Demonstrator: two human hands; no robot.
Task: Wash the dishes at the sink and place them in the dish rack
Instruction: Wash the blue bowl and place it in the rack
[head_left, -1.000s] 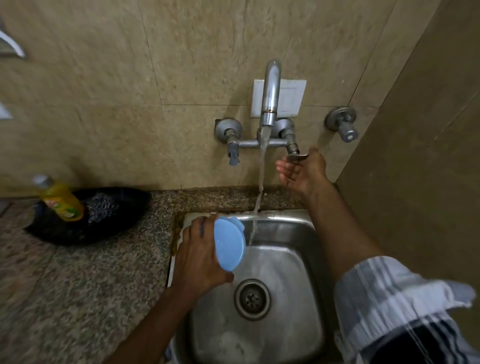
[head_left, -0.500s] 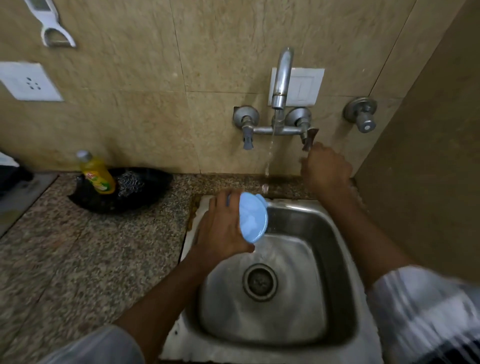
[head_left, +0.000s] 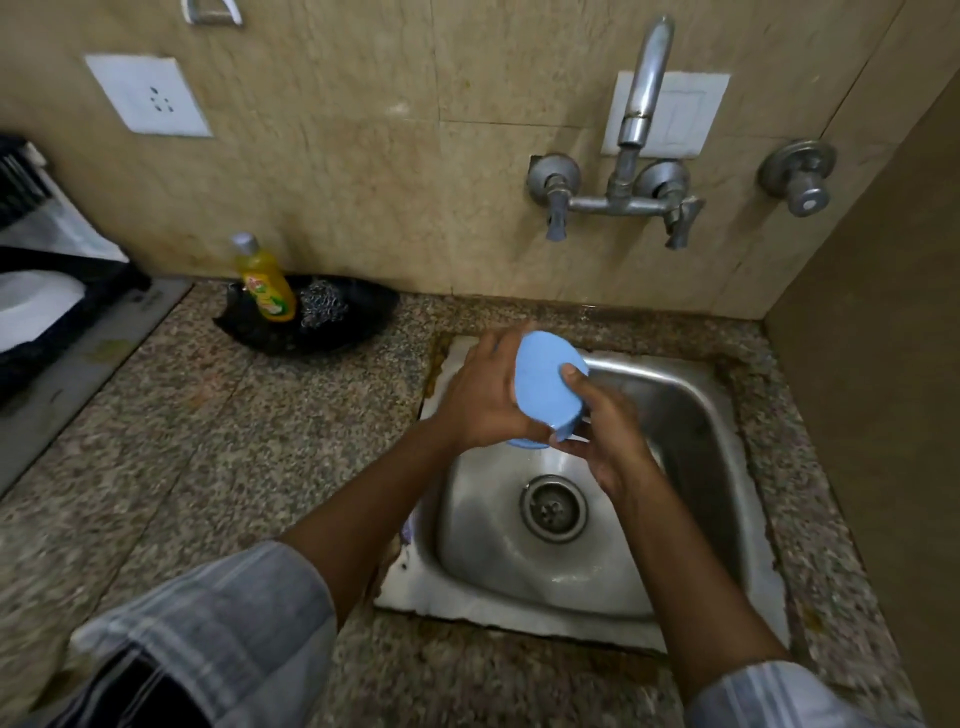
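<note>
Sleeves (head_left: 218, 629) at near edge, both forearms reached forward over the sink (head_left: 691, 395). Steel basin looked wet, drain (head_left: 554, 508) near its middle, nothing else in it. Sink sat in a speckled stone worktop (head_left: 208, 457).

Blue dish (head_left: 545, 397) was held above the far-left part of the sink, tilted on edge, underside facing the camera. Left hand (head_left: 485, 402) cupped it from the left, fingers curled behind, thumb at its lower edge. Right hand (head_left: 605, 423) took it from the right, thumb pressed on the blue face, fingers wrapped under the rim. So both grips were closed on the dish, neither loose.

Handling, judged: looked like light, stiff plastic, probably a small bowl or lid; cannot tell which. Not fragile. Likely wet, so slick; a rim pinch with thumb on one face and fingers on the other seemed the safest hold. One hand should do for the carry.

Farther back: tap (head_left: 641, 104) on the tiled wall, no water stream visible. Second valve (head_left: 800, 176) to the right. Left of the sink, yellow soap bottle (head_left: 262, 283) stood in a black tray (head_left: 311, 322) beside a steel scrubber (head_left: 322, 304). Far left edge, dark rack (head_left: 47, 291) with something white in it, well apart from the dish; probably the drop-off. Wall socket (head_left: 150, 96) above.
</note>
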